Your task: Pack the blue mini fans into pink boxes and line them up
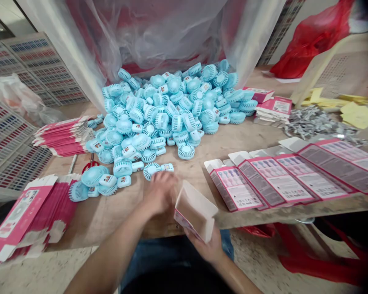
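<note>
In my right hand (207,245) is a pink and white carton (193,210), its open end facing up and its inside bare. My left hand (162,191) is beside the carton's left edge, blurred, with its fingers at the near side of a light blue mini fan (151,170). Whether those fingers hold anything is hidden by the blur. Beyond the hands a large heap of light blue fans (162,118) covers the middle of the wooden table (184,167).
Flattened pink cartons (61,136) are stacked at the left, more (39,216) at the near left. Several cartons (272,175) lie in a row at the right edge. Red scissors (90,164), grey pieces (319,122), yellow packets (360,116) and a pale crate (337,65) are also there.
</note>
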### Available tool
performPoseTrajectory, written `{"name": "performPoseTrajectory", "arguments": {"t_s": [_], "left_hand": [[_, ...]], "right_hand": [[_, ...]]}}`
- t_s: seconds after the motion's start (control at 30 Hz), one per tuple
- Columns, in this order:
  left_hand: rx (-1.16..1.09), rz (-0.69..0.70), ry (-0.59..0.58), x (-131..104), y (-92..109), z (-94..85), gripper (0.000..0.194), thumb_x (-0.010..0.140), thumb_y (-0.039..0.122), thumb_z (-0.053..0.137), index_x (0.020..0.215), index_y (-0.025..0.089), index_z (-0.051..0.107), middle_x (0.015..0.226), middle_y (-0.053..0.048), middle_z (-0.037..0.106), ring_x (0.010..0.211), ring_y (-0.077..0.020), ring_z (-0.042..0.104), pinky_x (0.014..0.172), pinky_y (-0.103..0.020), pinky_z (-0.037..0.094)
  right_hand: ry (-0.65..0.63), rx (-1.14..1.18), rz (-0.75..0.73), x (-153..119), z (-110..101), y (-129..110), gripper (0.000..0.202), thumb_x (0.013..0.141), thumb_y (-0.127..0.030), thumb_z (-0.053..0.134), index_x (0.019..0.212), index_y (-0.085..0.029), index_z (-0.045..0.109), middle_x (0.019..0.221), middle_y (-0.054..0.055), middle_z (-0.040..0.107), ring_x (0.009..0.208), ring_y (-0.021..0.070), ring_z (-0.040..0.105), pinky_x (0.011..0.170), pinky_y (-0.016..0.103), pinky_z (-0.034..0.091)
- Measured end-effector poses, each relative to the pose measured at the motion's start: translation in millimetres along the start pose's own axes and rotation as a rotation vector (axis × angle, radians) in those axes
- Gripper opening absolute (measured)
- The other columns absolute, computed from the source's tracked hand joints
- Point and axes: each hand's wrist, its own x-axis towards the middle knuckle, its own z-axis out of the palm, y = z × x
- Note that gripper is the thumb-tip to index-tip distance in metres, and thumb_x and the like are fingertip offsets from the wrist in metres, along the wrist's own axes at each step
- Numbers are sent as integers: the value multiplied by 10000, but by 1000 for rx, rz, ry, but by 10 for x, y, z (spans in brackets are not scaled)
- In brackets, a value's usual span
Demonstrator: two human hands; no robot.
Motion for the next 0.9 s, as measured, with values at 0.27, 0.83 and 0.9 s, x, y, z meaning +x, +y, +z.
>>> {"name": "performPoseTrajectory", "arguments": {"t_s": [0.27,0.83,0.9], "left_hand": [[-219,43,259,245,194,-548,445,696,381,588,1093,184,547,917,-90,654,930,-309,635,838,-491,523],[45,156,3,-600,197,-141,821,619,438,864,1326,236,499,1234,-142,606,1138,-356,562,958,-541,465],[-228,3,-68,-458,129,73,712,699,446,810,1293,218,489,1103,-110,663,1010,-304,634,874,-481,525]], "right_hand": [[-55,36,-39,217,-104,-131,416,807,-281,652,1212,-220,580,1029,92,722,897,268,722,766,396,628],[-313,48,77,448,-364,-283,365,795,-357,692,1113,-182,651,1038,119,724,943,276,709,815,424,600],[-395,-14,128,566,-574,-338,459,797,-382,706,1194,-168,619,1067,131,720,951,285,710,810,430,603]]}}
